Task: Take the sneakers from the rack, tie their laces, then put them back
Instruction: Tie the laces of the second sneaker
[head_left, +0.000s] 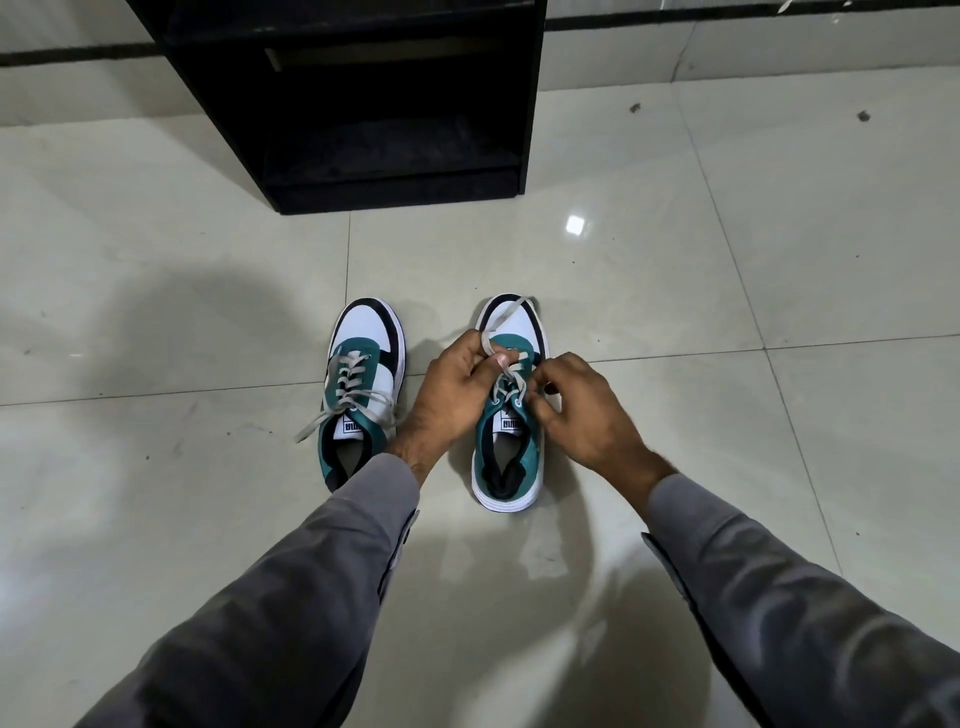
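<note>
Head view shows me both sneakers already off the rack and standing side by side on the tiled floor, toes pointing away toward that dark rack at the far side. On the left, the left sneaker has its laces lying loose, the ends trailing out to either side over the floor, so I judge it untied. Just to the right of it, my left hand pinches a strand of the right sneaker's lace, which runs up toward the toe. The right sneaker sits under both hands, in the near middle of the floor. Further right, my right hand has its fingers curled at the lace by the top eyelets; it seems to be gripping the other strand, though the strand itself is mostly hidden. I judge the first step done, the tying of this shoe under way with no finished bow visible, and the other shoe's laces and the return to the rack still left.
</note>
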